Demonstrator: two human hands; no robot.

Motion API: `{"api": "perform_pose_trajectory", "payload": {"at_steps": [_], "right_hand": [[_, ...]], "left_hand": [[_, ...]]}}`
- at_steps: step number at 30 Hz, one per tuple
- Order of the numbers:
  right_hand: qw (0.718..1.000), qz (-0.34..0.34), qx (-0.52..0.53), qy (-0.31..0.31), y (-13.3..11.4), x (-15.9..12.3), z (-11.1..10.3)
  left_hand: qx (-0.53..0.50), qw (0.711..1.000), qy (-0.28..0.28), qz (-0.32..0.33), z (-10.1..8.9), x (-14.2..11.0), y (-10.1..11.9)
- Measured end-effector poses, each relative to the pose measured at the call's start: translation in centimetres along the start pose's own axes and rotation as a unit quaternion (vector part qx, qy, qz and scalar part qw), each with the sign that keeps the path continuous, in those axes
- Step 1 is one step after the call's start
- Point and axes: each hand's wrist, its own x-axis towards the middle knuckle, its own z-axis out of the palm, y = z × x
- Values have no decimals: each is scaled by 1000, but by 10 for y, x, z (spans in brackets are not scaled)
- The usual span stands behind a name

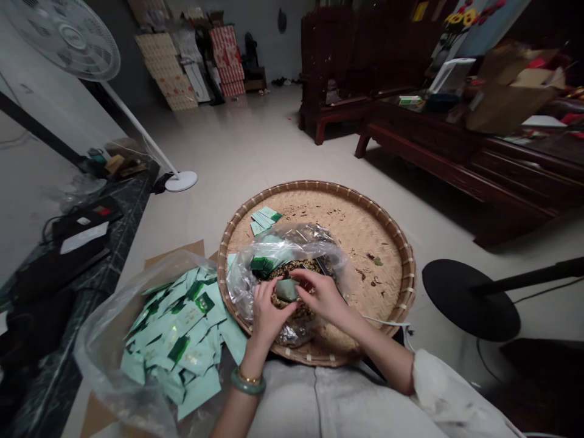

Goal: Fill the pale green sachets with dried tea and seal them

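Note:
Between my two hands is a small pale green packet (287,291), held over an open clear plastic bag (335,250). My left hand (268,309) grips the packet's left side, fingers curled against it. From the right, my right hand (318,293) pinches its upper right edge. Inside the bag lies a loose grainy mix (296,267) of dark and light bits, with several green packets (262,264) at its left. The bag rests in a round woven bamboo tray (365,225). Flat green packets (264,219) lie fanned near the tray's far left rim.
Left of the tray, a large clear bag (98,340) holds a heap of green packets (182,328). A white standing fan (181,181) stands farther left. A black round stand base (469,298) is at right, a dark wooden table (456,158) beyond it.

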Motion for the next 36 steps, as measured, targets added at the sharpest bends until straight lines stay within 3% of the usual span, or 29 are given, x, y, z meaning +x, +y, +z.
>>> {"api": "perform_pose_trajectory", "payload": {"at_steps": [3,6,8,11,14,16,18,20,22,25,27,31,36], "right_hand": [[994,63,84,10,6,5,-4],[980,101,173,17,9,9,-7],[972,114,201,29,12,12,-10],[983,117,136,35,22,11,-13],[995,77,-42,-46,39,2,-12],[981,57,-141,-117,49,-6,-7],[969,54,-189,-147,53,-13,0],[975,42,-177,-128,50,-16,4],[990,8,-123,-69,39,-15,4],[995,-78,-39,38,11,-12,-4],[987,-143,-18,69,-8,-11,-10],[978,-194,-75,10,-30,-10,-15],[978,-112,-158,-75,-28,-6,-14]], "left_hand": [[-139,983,-97,-71,-2,2,-3],[-280,926,-181,-176,-3,3,-5],[-317,908,-174,-214,-4,3,-7],[-320,913,-115,-225,-8,2,-14],[-293,930,-60,-213,-12,2,-24],[-275,940,-33,-200,-12,1,-30],[-267,944,-17,-191,-11,0,-35],[-263,947,-12,-183,-10,-2,-37],[-250,954,-7,-167,-10,-3,-38],[-222,967,10,-125,-12,-3,-36],[-209,973,15,-94,-13,-2,-33],[-190,980,-4,-49,-16,0,-25],[-132,991,-17,7,-19,0,-20]]}}
